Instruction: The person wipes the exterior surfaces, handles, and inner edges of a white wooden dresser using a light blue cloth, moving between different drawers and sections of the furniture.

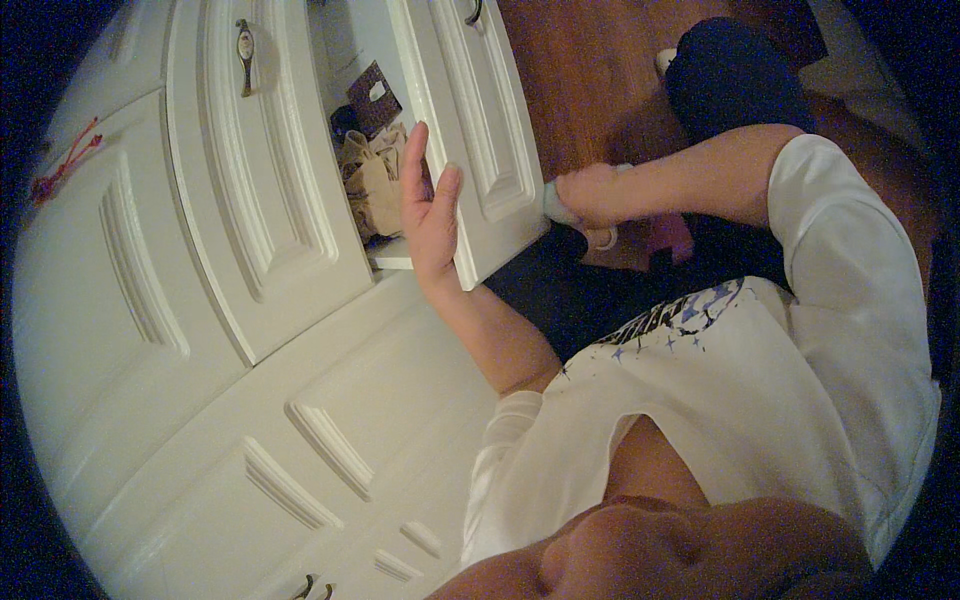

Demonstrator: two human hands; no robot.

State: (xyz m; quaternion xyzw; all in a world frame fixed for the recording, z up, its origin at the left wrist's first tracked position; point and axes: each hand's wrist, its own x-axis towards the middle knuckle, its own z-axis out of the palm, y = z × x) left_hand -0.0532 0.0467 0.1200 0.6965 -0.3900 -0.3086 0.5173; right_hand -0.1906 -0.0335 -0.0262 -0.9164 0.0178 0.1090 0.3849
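My left hand (431,225) is at the near end of a partly open white drawer (491,142), with thumb and fingers apart and nothing seen between them. Its fingertips lie by the inner edge of the drawer front; whether they press on it I cannot tell. Inside the drawer are beige fabric (375,184) in a loose heap, a dark brown flat piece (375,97) with a white patch, and a dark item (343,120). My right hand (589,195), beyond the drawer front's corner, is closed around a pale grey-green cloth item (556,204), mostly hidden by the fingers.
White panelled cabinet fronts (225,172) fill the left side, one with an ornate metal handle (244,58). A red cord (64,165) hangs at far left. Reddish wood floor (585,82) lies beyond. A pink item (670,238) shows near my dark-clothed legs (735,75).
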